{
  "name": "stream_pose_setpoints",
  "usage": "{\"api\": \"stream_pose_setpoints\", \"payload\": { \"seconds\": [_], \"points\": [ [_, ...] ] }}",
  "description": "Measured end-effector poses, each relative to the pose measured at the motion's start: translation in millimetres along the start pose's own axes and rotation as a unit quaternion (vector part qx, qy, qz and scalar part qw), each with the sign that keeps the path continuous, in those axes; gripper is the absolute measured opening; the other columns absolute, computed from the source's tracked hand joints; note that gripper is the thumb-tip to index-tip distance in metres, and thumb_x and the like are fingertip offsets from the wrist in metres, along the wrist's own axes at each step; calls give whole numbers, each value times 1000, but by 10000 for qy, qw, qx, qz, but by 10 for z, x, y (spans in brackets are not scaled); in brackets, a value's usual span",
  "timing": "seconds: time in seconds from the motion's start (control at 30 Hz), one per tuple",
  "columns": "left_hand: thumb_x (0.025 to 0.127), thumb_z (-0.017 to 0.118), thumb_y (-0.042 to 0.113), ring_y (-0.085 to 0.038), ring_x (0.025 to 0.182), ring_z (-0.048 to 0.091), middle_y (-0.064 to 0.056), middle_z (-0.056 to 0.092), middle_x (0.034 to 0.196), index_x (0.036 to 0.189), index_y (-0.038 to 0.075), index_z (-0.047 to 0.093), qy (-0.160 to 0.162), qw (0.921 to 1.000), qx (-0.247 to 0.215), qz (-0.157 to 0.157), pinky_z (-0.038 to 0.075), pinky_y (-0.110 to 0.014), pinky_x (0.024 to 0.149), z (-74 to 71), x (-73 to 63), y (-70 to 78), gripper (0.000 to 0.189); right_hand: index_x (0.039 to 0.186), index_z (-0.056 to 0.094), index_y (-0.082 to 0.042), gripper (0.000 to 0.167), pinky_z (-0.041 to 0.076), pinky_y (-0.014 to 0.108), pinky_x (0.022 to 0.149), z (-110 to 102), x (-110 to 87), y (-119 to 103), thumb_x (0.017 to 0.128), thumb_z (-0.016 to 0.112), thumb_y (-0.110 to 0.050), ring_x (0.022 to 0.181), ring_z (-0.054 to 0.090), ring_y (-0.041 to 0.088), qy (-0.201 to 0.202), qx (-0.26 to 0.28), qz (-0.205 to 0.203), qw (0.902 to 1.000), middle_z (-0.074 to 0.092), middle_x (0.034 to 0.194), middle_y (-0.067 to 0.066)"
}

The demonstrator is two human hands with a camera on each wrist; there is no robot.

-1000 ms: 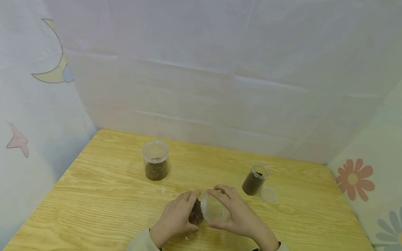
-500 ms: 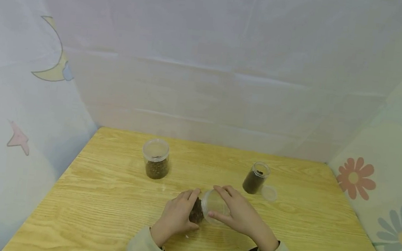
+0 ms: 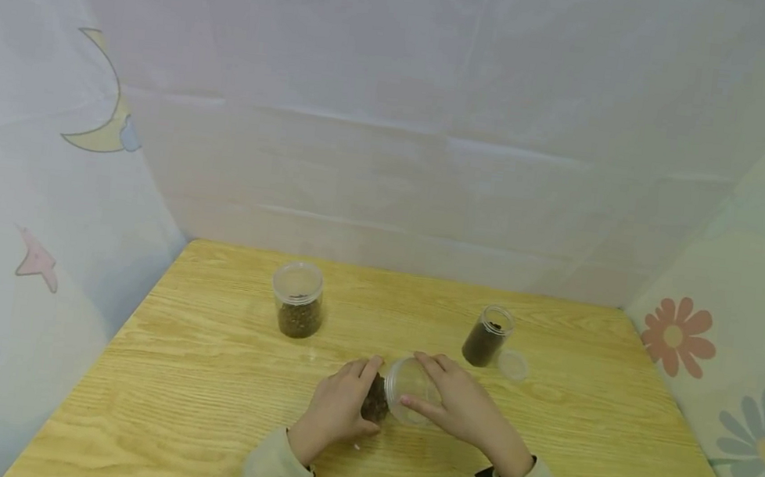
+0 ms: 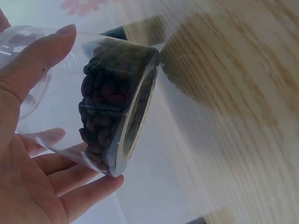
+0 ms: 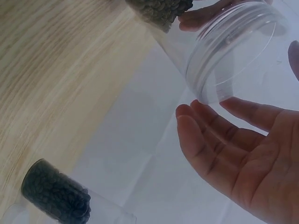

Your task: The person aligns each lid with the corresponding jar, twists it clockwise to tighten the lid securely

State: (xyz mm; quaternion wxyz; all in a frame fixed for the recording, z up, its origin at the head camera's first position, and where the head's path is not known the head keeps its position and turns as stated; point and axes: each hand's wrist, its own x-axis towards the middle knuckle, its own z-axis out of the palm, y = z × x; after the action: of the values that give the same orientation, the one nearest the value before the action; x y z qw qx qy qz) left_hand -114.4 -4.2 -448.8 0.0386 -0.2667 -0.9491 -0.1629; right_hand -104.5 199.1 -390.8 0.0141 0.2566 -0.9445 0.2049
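My left hand [image 3: 335, 405] grips a clear plastic jar [image 4: 65, 140], thumb on one side and fingers on the other. Dark, bean-like pieces [image 4: 105, 100] fill the jar's base end. At its ridged mouth end is a clear round lid [image 3: 416, 390], and my right hand [image 3: 459, 405] holds this from the right with thumb and fingers. Seen in the right wrist view, the right fingertips [image 5: 201, 105] touch the clear rim. Whether the jar's base rests on the table cannot be made out.
A wide clear jar [image 3: 299, 315], partly filled with brown pieces, stands at the back left of the wooden table [image 3: 194, 398]. Back right is a narrower open jar [image 3: 484, 344] of dark pieces, with a loose clear lid [image 3: 513, 365] beside it. Fabric walls [image 3: 397, 114] enclose the table.
My right hand has shifted round the lid, its thumb moving from the near edge up over the lid. The left hand keeps its grip on the jar, almost still.
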Motion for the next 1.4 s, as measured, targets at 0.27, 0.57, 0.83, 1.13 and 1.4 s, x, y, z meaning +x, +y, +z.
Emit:
{"api": "stream_pose_setpoints", "payload": {
  "seconds": [0.27,0.57,0.83,1.13,1.4],
  "points": [
    [58,85,40,-28,106,54,-15,53,120,132,6,38,-26,10000,-47,-54,52,-38,73,-4,-2,-1,95,134,43,-5,72,46,47,84,-10,-17,56,82,58,-52,113,48,33,77,30,-546,9985,44,130,17],
    [58,85,40,-28,107,54,-15,53,121,132,6,37,-31,10000,-60,-47,52,-38,73,-8,-5,-6,95,135,43,-12,81,43,48,89,-7,3,97,68,76,-43,122,38,33,228,294,-1524,9876,36,138,14],
    [58,85,41,-28,108,53,-14,52,122,133,7,36,-49,9999,-77,-61,51,-38,74,-8,-3,-8,96,135,43,-11,80,41,48,92,-15,30,121,67,81,-30,124,36,31,16,402,-1903,9809,35,139,12],
    [57,85,41,-28,103,55,-14,54,118,131,7,37,131,9999,-86,69,52,-38,70,-1,1,-13,95,136,42,-11,79,43,46,89,-36,25,90,69,79,-33,122,38,32,-123,396,-1452,9885,37,137,16],
    [58,85,41,-28,105,54,-14,53,120,132,7,36,-3,10000,-93,0,52,-39,71,-1,8,-15,95,137,39,-11,78,43,47,89,-41,25,85,74,72,-43,119,41,34,-168,366,-1185,9921,40,134,16]
  ]
}}
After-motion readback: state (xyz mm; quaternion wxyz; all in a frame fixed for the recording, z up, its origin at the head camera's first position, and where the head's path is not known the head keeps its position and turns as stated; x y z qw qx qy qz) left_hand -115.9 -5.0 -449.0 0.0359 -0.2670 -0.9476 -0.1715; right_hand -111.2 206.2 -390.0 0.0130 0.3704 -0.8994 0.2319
